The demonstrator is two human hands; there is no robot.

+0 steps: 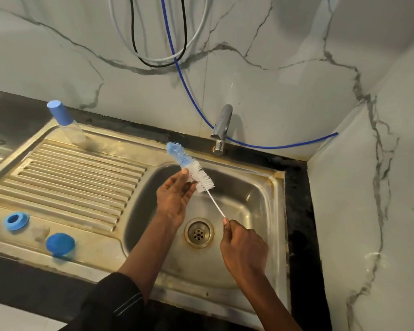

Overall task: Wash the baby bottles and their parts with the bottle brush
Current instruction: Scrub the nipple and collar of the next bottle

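Over the steel sink basin (256, 201) my right hand (243, 247) pinches the thin white handle of the bottle brush (189, 167), whose blue and white bristle head points up to the left. My left hand (173, 199) touches the white bristles with its fingers mostly straight. A clear baby bottle with a blue cap (66, 123) stands at the back left of the draining board. A blue ring (16, 220), a clear teat (42, 232) and a blue round lid (60, 244) lie at the board's front left.
The ribbed draining board (77, 177) fills the left side. A chrome tap (221, 130) stands behind the basin, with no water running. The drain (198, 232) is in the basin's middle. A blue hose (273, 145) and cables hang along the marble wall. The right wall is close.
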